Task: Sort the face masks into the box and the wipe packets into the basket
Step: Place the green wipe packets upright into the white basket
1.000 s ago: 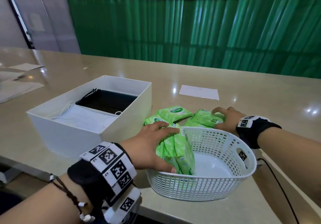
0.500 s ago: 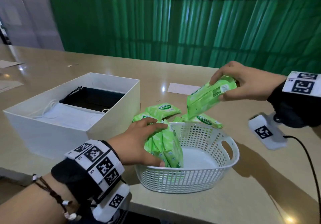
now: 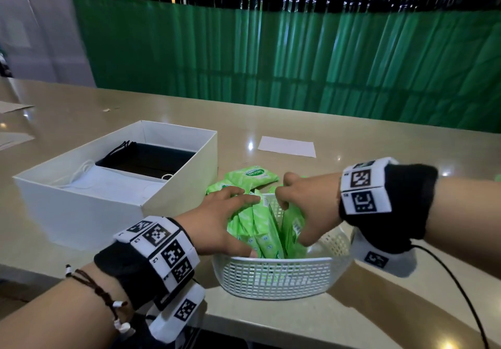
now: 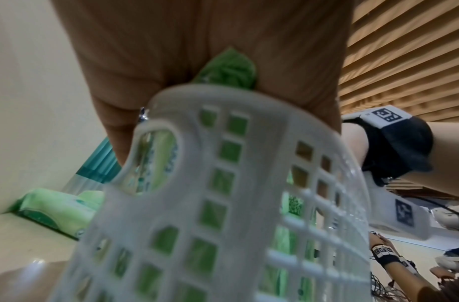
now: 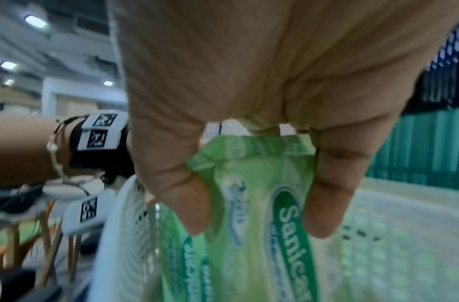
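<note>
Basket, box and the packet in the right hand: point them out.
Basket point(image 3: 273, 275), head view, near wall.
Box point(image 3: 81, 213), head view, front wall.
Packet point(image 5: 259, 196), right wrist view, front face between the fingers.

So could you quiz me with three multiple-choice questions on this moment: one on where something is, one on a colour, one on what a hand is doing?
1. Where do the face masks lie?
A. in the white box
B. in the basket
C. on the floor

2. What colour are the wipe packets in the basket?
A. red
B. green
C. blue

3. What is the right hand doing?
A. resting flat on the table
B. holding a packet over the basket
C. lifting the box

Answers: 1 A, the masks lie inside the box; 2 B, the wrappers are light green; 3 B, its fingers curl round the packet.
</note>
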A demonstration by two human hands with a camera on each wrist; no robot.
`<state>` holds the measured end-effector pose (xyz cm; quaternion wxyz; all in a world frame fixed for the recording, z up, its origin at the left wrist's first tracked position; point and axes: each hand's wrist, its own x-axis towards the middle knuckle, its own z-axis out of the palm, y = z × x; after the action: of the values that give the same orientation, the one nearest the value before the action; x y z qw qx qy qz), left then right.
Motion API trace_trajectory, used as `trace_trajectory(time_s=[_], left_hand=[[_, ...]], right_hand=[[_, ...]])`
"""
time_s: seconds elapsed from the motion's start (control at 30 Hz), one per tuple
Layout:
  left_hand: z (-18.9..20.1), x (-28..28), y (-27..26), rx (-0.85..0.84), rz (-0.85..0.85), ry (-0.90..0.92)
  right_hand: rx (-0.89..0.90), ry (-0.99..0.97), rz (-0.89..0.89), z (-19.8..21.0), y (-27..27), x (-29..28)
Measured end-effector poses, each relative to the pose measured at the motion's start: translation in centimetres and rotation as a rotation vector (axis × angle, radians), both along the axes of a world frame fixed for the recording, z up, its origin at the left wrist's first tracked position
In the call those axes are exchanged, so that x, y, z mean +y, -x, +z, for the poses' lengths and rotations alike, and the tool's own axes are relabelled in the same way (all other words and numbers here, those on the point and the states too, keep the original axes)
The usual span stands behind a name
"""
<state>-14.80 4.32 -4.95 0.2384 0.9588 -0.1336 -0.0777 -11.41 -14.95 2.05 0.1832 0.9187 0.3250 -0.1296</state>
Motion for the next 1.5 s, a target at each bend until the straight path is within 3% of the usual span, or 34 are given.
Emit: trace_trajectory(time_s=[0.43,0.57,0.67,0.77,0.93,1.2,1.5], left_hand=[[-0.2,0.1,0.1,0.006,0.01,0.025],[-0.3,0.3,0.1,-0.004,0.013,0.032],[-0.3,0.3,0.2,-0.004,0.011,0.027],[-0.3,0.3,0.2,0.011,0.012,0.036],[-0.2,0.2,0.1,0.011,0.015,0.042],[-0.2,0.1,0.1,0.002,0.013,0.05],[-0.5,0.1,0.1,-0.014,0.018,0.056]], right_hand=[[0.415,-0.446,-0.205,-0.1,-2.7,-1.1],[0.347,-0.547,-0.247,1.0,-4.6,-3.3],[0.17,-0.609,-0.345,2.1,-7.0,-6.0],[-0.038,-0.486,-0.427,1.3,-9.6,-8.8],[-0.01,-0.138,-0.436,-3.9,-11.8,-10.6],[0.007,-0.2,-0.415,-8.8,-14.0,-7.8],[-0.033,-0.305,-0.551,-10.7,-13.7,-7.5]])
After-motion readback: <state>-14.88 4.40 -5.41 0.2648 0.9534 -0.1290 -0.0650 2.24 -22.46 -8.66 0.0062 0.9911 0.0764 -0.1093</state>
